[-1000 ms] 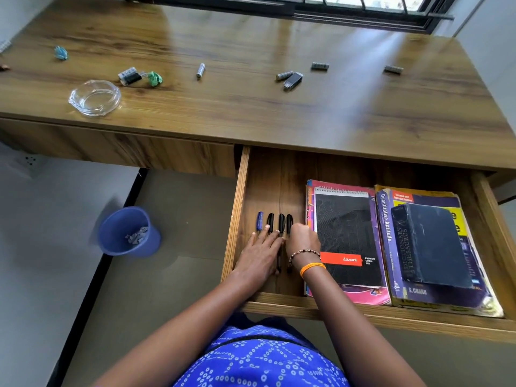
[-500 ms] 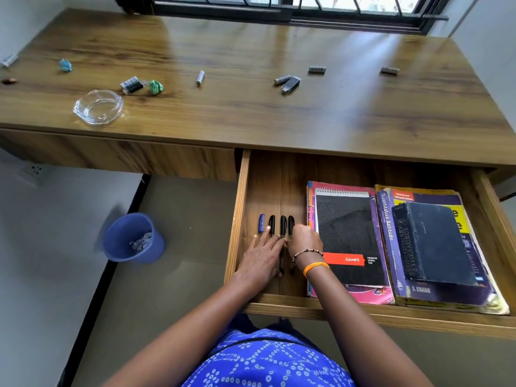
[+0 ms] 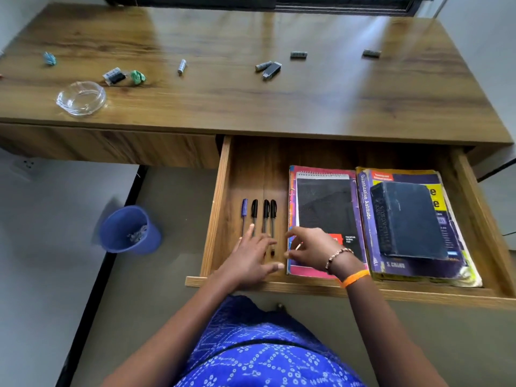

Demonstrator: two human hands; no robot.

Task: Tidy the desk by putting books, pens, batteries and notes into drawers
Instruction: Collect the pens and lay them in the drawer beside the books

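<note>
The wooden surface (image 3: 279, 107) is carrying a glass dish (image 3: 81, 98) at nine o'clock, crumpled notes (image 3: 138, 77) beside it, and scattered batteries (image 3: 181, 66) toward twelve. The open drawer (image 3: 220, 208) at five o'clock is holding pens (image 3: 254, 209) and stacked books (image 3: 407, 219).

Clear glass ashtray (image 3: 81, 98) on the desktop's left, blue waste bin (image 3: 129, 231) with crumpled scraps on the floor below.

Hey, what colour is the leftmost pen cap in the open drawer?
Blue-purple; the other three pens beside it have black caps. The leftmost pen shows in the head view.
</note>
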